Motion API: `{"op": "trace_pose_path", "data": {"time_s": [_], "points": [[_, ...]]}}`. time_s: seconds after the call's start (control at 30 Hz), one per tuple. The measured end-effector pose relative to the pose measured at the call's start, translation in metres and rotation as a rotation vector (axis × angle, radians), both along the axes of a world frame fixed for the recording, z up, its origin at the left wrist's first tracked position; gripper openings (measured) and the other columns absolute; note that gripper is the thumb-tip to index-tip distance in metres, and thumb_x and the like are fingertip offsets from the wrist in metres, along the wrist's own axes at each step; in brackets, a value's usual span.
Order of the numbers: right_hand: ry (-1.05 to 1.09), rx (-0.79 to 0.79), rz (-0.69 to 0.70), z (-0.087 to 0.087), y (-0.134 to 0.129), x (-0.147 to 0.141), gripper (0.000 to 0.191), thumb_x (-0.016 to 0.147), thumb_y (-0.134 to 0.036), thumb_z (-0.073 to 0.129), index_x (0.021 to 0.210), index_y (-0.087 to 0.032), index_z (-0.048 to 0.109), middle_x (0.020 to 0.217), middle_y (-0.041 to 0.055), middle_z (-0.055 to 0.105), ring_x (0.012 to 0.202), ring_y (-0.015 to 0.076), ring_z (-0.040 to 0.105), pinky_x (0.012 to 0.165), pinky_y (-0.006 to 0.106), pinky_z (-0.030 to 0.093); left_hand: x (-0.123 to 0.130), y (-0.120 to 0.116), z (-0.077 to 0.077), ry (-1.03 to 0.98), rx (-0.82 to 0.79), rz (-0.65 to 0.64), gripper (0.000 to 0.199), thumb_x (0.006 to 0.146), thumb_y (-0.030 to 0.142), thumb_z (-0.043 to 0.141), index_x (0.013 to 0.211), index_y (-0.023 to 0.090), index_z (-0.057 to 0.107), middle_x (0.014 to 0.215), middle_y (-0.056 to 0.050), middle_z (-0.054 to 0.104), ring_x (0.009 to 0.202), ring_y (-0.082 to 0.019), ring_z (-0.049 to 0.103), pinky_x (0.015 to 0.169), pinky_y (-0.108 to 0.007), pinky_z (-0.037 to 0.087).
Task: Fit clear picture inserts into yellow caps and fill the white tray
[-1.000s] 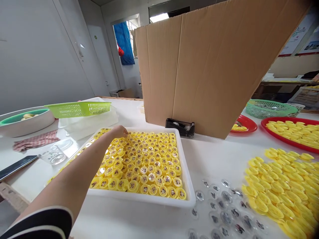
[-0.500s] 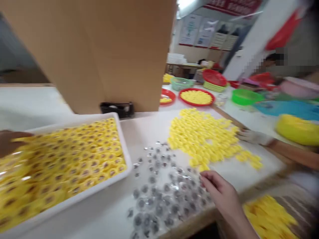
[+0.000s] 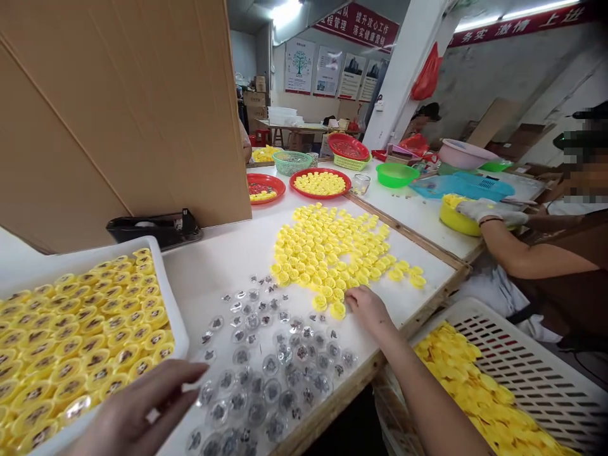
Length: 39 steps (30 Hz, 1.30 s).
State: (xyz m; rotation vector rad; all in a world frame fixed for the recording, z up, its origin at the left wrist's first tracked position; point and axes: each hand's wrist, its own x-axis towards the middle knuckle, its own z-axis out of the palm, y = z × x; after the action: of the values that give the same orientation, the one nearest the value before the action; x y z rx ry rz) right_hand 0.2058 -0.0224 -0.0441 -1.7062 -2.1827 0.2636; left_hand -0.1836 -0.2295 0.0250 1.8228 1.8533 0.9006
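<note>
Yellow caps (image 3: 316, 247), perhaps hundreds, beside right hand (image 3: 368, 310)

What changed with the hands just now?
The left hand moved from the yellow caps in the white tray to its near edge, by the clear capsules. The right hand moved forward to the loose yellow caps. The tray's caps stayed put.

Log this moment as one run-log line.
left hand: open over rim of white tray | right hand: touching yellow caps | clear discs: spread between hands
</note>
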Motion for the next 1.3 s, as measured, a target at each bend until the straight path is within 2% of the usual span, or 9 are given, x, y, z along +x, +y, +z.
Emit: {"op": "trace_pose_path", "data": {"time_s": [0.1, 0.2, 0.33, 0.57, 0.87, 0.97, 1.1, 1.23, 1.3], "points": [[-0.034, 0.001, -0.01, -0.006, 0.003, 0.001, 0.014, 0.09, -0.027, 0.055, 0.088, -0.014, 0.06, 0.09, 0.0027, 0.061, 0.082, 0.0156, 0.059, 0.074, 0.034, 0.05, 0.037, 0.006, -0.008, -0.034, -0.076, -0.089, 0.017, 0.073, 0.042, 0.064, 0.088, 0.036, 0.071, 0.081, -0.001, 0.071, 0.066, -0.019, 0.065, 0.058, -0.022, 0.053], [-0.041, 0.006, -0.036, -0.009, 0.003, 0.007, 0.016, 0.091, -0.029, 0.054, 0.091, -0.014, 0.06, 0.092, 0.0029, 0.061, 0.082, 0.0155, 0.059, 0.073, 0.034, 0.05, 0.056, 0.012, -0.008, -0.087, -0.122, -0.102, 0.015, 0.076, 0.042, 0.062, 0.087, 0.037, 0.07, 0.079, 0.0, 0.071, 0.066, -0.02, 0.065, 0.059, -0.022, 0.053], [-0.008, 0.014, -0.028, -0.005, -0.004, 0.007, 0.013, 0.09, -0.025, 0.051, 0.084, -0.015, 0.058, 0.087, 0.0025, 0.059, 0.078, 0.015, 0.057, 0.071, 0.032, 0.047, 0.058, 0.017, -0.005, -0.113, -0.182, -0.102, 0.016, 0.076, 0.043, 0.061, 0.088, 0.037, 0.071, 0.082, 0.0, 0.072, 0.069, -0.02, 0.065, 0.06, -0.022, 0.052], [0.097, 0.041, 0.112, 0.016, -0.026, -0.009, 0.016, 0.088, -0.021, 0.041, 0.083, -0.022, 0.056, 0.085, 0.0036, 0.06, 0.082, 0.018, 0.057, 0.072, 0.029, 0.045, 0.056, 0.018, -0.011, -0.149, -0.199, -0.071, 0.017, 0.076, 0.043, 0.061, 0.087, 0.035, 0.071, 0.082, 0.0, 0.072, 0.069, -0.02, 0.064, 0.061, -0.023, 0.051], [0.084, 0.037, 0.024, 0.009, -0.036, -0.025, 0.01, 0.075, -0.026, 0.054, 0.082, -0.02, 0.057, 0.084, 0.0064, 0.061, 0.072, 0.0201, 0.058, 0.067, 0.033, 0.045, 0.062, 0.019, -0.015, -0.274, -0.253, -0.052, 0.018, 0.077, 0.039, 0.06, 0.089, 0.031, 0.071, 0.082, -0.003, 0.071, 0.07, -0.02, 0.063, 0.064, -0.027, 0.049], [0.111, 0.025, -0.005, 0.013, -0.039, -0.026, 0.012, 0.072, -0.027, 0.055, 0.081, -0.019, 0.057, 0.078, 0.0055, 0.06, 0.07, 0.0202, 0.057, 0.066, 0.033, 0.045, 0.067, 0.022, -0.017, -0.333, -0.295, 0.011, 0.02, 0.074, 0.039, 0.062, 0.089, 0.03, 0.071, 0.082, -0.004, 0.071, 0.073, -0.02, 0.063, 0.067, -0.029, 0.049], [0.181, -0.02, 0.045, 0.039, -0.065, -0.039, 0.016, 0.075, -0.031, 0.057, 0.086, -0.019, 0.058, 0.079, 0.0031, 0.06, 0.065, 0.0164, 0.056, 0.064, 0.029, 0.047, 0.084, 0.028, -0.021, -0.659, -0.407, 0.105, 0.031, 0.075, 0.044, 0.062, 0.099, 0.024, 0.067, 0.094, -0.006, 0.069, 0.083, -0.022, 0.062, 0.072, -0.031, 0.049], [0.364, -0.158, 0.304, 0.068, -0.107, -0.085, 0.014, 0.077, -0.024, 0.06, 0.091, -0.022, 0.059, 0.079, -0.0001, 0.059, 0.069, 0.0137, 0.057, 0.062, 0.024, 0.046, 0.108, 0.03, -0.02, -1.293, -0.577, 0.04, 0.05, 0.079, 0.048, 0.06, 0.122, 0.023, 0.053, 0.106, -0.01, 0.064, 0.083, -0.019, 0.064, 0.074, -0.032, 0.051], [0.421, -0.216, 0.422, 0.074, -0.12, -0.106, 0.015, 0.075, -0.018, 0.062, 0.089, -0.021, 0.059, 0.082, -0.0003, 0.06, 0.072, 0.0133, 0.057, 0.063, 0.023, 0.046, 0.113, 0.029, -0.018, -1.473, -0.623, -0.028, 0.049, 0.079, 0.042, 0.064, 0.122, 0.02, 0.053, 0.101, -0.01, 0.064, 0.079, -0.016, 0.064, 0.072, -0.028, 0.05]]}}
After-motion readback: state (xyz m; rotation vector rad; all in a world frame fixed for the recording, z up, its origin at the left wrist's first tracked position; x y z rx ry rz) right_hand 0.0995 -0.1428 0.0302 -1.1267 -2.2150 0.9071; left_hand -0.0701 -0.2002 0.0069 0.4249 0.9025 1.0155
